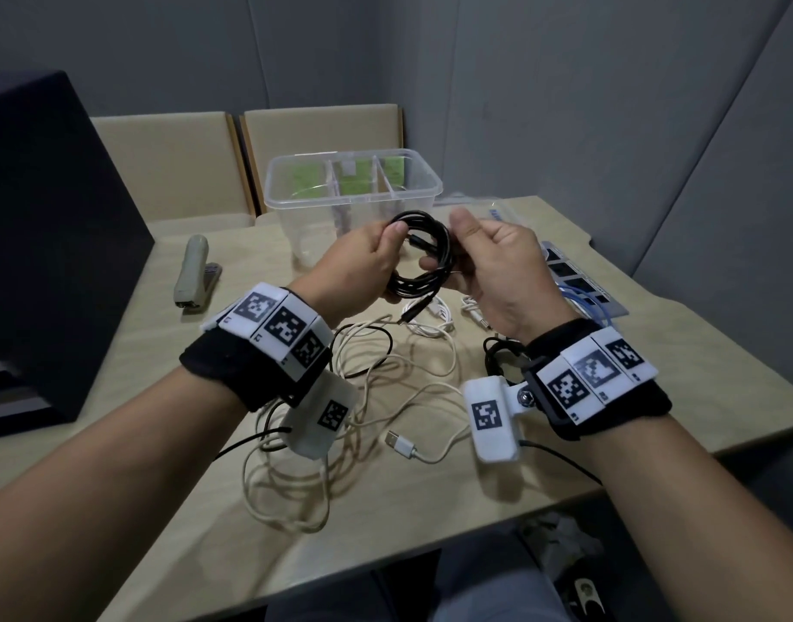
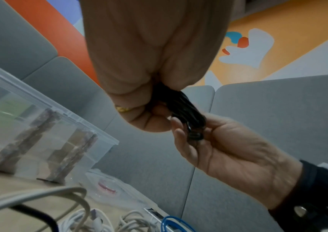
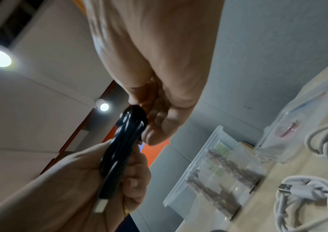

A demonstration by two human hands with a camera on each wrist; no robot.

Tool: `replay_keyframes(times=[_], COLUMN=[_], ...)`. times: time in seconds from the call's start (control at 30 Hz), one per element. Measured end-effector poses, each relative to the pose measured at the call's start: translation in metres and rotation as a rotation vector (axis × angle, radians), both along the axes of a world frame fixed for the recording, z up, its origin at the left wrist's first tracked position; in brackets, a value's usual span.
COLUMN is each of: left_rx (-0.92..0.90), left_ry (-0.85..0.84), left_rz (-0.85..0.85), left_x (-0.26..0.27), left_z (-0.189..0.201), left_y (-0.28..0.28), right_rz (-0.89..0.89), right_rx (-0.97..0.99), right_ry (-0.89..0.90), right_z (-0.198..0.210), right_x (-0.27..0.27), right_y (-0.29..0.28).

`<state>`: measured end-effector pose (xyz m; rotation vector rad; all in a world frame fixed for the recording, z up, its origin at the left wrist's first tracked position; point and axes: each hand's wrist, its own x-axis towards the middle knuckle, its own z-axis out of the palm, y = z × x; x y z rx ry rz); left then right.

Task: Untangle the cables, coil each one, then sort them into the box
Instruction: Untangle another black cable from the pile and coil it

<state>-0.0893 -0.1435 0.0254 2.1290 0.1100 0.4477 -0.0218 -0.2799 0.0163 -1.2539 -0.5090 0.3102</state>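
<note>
Above the table (image 1: 197, 509), left hand (image 1: 354, 267) and right hand (image 1: 497, 271) both grip the coiled black cable (image 1: 423, 258).

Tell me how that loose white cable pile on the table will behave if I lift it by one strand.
The white cable pile looks thin and floppy, so it would probably sag and trail. Its loops cross a black cable, so that may drag along. It likely weighs little.
</note>
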Motion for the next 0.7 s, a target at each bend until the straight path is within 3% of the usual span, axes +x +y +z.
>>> replay_keyframes(times=[0.27, 0.37, 0.53, 0.7], left_rx=[-0.194, -0.259, -0.601, -0.67], left_ry=[0.048, 0.081, 0.171, 0.167], left_rz=[0.098, 0.059, -0.095, -0.138], left_x=[0.004, 0.005, 0.0, -0.004], left_z=[-0.002, -0.003, -0.002, -0.008], left_y=[0.002, 0.005, 0.011, 0.007], right_rz=[0.0, 0.019, 0.088, 0.19], right_rx=[-0.111, -0.09, 0.022, 0.106], right_ry=[-0.07, -0.01, 0.118, 0.241], right_z=[0.004, 0.003, 0.004, 0.009], right_x=[0.001, 0.001, 0.003, 0.005], right_y=[-0.001, -0.002, -0.004, -0.006])
